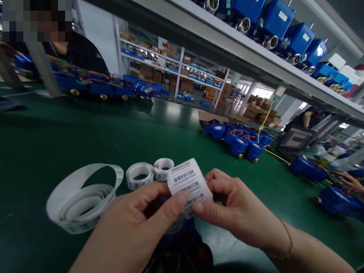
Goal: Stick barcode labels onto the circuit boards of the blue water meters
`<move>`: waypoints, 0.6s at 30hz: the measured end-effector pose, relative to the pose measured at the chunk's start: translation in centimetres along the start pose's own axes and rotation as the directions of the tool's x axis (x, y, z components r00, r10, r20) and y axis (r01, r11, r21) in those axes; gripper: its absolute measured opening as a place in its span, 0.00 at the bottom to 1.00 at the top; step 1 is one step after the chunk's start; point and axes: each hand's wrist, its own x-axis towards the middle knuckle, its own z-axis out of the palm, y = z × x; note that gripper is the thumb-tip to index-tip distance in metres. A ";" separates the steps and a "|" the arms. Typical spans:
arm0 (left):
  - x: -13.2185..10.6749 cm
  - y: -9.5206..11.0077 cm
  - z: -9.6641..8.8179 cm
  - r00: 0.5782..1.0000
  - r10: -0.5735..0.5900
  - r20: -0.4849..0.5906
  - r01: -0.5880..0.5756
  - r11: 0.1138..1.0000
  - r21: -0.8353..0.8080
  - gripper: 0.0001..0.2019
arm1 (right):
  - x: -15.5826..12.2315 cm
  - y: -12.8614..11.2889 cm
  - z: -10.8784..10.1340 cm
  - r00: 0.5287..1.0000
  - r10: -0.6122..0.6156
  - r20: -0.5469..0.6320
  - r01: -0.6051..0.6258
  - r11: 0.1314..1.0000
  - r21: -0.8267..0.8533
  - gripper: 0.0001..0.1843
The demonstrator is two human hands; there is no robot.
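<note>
Near the middle, the left hand (pixel 136 222) and right hand (pixel 233 201) both pinch the barcode label strip (pixel 184 178) between thumb and fingers, probably to steady its curl, printed side visible. Left of it, a large loose roll (pixel 65 185) and two smaller rolls (pixel 136 185) (openings upward) rest on the green table (pixel 170 132), apparently for easy reach.

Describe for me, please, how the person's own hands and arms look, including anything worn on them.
The left hand and right hand are both bare, with no gloves. A thin, cord-like bracelet with greenish and reddish tones circles the right wrist. No sleeve, ring or watch shows on either side.
</note>
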 end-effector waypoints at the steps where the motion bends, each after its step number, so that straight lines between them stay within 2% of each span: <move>1: 0.1 1.0 0.8 0.999 -0.033 0.011 0.033 0.997 -0.071 0.12 | -0.3 -0.2 0.1 1.000 -0.008 0.003 0.008 1.000 0.001 0.14; 3: 0.0 1.9 1.7 0.995 -0.087 0.050 0.096 0.972 -0.215 0.11 | -0.9 -0.3 0.3 1.000 -0.016 0.016 0.015 1.000 0.012 0.12; 5: -0.3 2.0 2.0 0.991 -0.120 0.066 0.135 0.942 -0.308 0.12 | -1.3 -0.3 0.3 1.000 -0.015 0.027 0.015 1.000 0.021 0.11; 9: -1.0 1.7 2.1 0.992 -0.102 0.069 0.118 0.944 -0.307 0.15 | -2.3 -0.5 0.5 0.999 -0.031 0.031 0.031 1.000 0.003 0.09; 12: -1.2 1.6 2.1 0.996 -0.046 0.081 0.069 0.947 -0.315 0.13 | -2.3 -0.4 0.4 0.996 -0.091 0.017 0.092 0.995 -0.050 0.10; 13: -1.1 1.6 2.0 0.997 -0.018 0.078 0.042 0.947 -0.318 0.13 | -1.9 -0.1 0.3 0.993 -0.115 -0.001 0.114 0.988 -0.106 0.10; 15: -0.7 1.3 1.3 1.000 0.018 0.010 -0.014 0.951 -0.310 0.14 | -0.4 1.1 -0.3 0.989 -0.133 -0.061 0.104 0.932 -0.347 0.10; 17: -0.3 0.6 0.1 0.987 0.030 -0.157 -0.076 0.953 -0.294 0.16 | 2.0 3.2 -0.9 0.985 -0.106 -0.137 -0.003 0.780 -0.626 0.10; 18: -0.1 0.2 -0.5 0.966 0.038 -0.255 -0.114 0.950 -0.292 0.15 | 3.4 4.5 -1.1 0.983 -0.076 -0.165 -0.061 0.715 -0.697 0.10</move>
